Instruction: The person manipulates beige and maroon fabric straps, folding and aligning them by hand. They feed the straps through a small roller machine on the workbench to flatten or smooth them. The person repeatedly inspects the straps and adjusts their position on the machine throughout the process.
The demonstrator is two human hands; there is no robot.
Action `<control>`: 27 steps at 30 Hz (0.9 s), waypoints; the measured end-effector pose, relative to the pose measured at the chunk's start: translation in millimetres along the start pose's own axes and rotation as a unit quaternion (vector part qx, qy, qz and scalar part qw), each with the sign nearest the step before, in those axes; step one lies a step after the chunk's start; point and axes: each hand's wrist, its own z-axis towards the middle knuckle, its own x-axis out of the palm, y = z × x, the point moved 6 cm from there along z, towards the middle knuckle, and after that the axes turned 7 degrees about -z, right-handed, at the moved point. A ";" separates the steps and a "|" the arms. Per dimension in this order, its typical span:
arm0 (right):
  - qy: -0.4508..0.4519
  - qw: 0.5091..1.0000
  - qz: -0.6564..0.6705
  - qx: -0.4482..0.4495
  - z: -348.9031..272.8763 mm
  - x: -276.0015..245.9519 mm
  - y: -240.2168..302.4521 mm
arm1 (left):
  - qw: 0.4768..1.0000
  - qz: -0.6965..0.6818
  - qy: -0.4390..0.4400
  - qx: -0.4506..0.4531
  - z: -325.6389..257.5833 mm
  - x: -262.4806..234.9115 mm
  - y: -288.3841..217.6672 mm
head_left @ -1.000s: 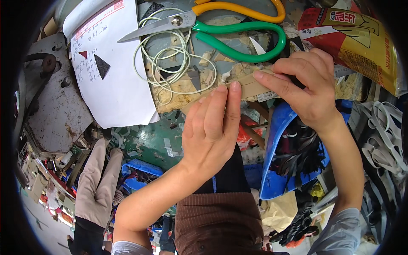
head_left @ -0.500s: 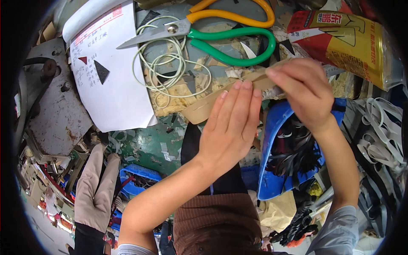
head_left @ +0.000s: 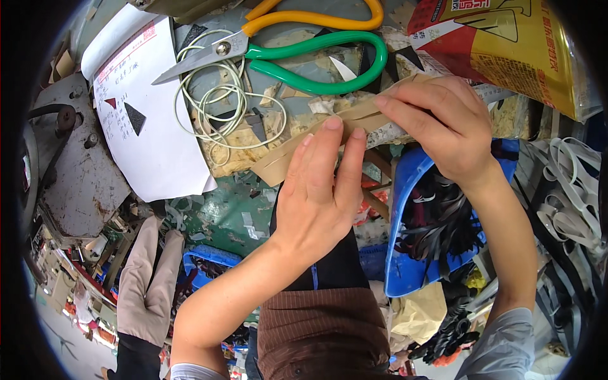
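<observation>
A long tan strip (head_left: 273,166), folded along part of its length, lies at the bench's front edge. My left hand (head_left: 316,199) rests on it with fingers stretched out and apart, the fingertips pressing the strip down. Farther right, my right hand (head_left: 453,130) is closed in a pinch at the strip's upper fold, thumb and fingers close together. Just beyond the hands lie large scissors (head_left: 223,49) with one orange and one green handle. A loose coil of pale cord (head_left: 218,130) sits left of the strip.
Handwritten paper (head_left: 149,152) with dark scraps lies at left beside a metal machine part (head_left: 88,177). A red-and-yellow packet (head_left: 506,63) stands at the far right. Below the bench are a blue bin (head_left: 400,253) of dark strips and pale straps (head_left: 563,215). Another person's legs (head_left: 142,285) show at lower left.
My left hand has shifted slightly left and its fingers have spread apart. The right hand has moved a little left along the strip. The whole bench view has shifted left.
</observation>
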 end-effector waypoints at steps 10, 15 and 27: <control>0.013 1.000 -0.001 -0.021 1.8 -1.6 0.8 | 0.994 0.077 -0.025 -0.071 10.1 3.4 -3.1; 0.022 1.000 -0.009 -0.019 1.2 -2.1 1.1 | 0.989 0.122 -0.008 -0.078 13.0 4.8 -7.1; 0.000 0.996 0.010 0.088 -12.5 -7.4 -8.8 | 0.972 0.218 -0.018 -0.090 17.6 9.7 -16.2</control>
